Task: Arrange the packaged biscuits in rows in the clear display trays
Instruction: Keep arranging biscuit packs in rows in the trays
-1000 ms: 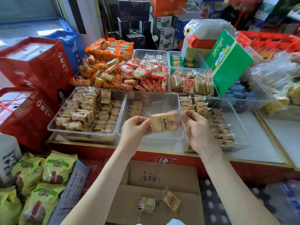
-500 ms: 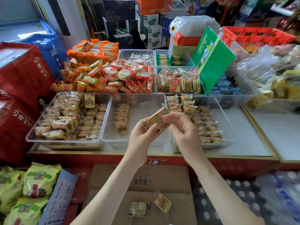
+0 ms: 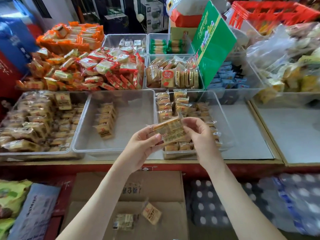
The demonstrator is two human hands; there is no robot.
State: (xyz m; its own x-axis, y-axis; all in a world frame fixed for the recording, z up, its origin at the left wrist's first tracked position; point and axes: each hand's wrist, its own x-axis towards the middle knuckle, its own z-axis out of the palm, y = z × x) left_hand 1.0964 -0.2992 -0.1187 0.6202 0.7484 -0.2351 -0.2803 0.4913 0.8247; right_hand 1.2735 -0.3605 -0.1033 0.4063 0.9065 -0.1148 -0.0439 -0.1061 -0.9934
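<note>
Two loose packets (image 3: 123,221) lie on the cardboard box (image 3: 155,184) nearest the person. Above it, the left hand (image 3: 140,146) and right hand (image 3: 200,135) each pinch an end of one biscuit packet (image 3: 168,130). It is a clear-wrapped tan square, tilted right end higher, over the near rims where the middle tray (image 3: 103,150) meets the right tray (image 3: 225,122). Three clear trays line the front: the left tray (image 3: 34,154) is full, the middle holds one short row (image 3: 106,118), and the right is partly filled. A second ago the packet faced the camera flat, label forward; now its finely printed side shows.
</note>
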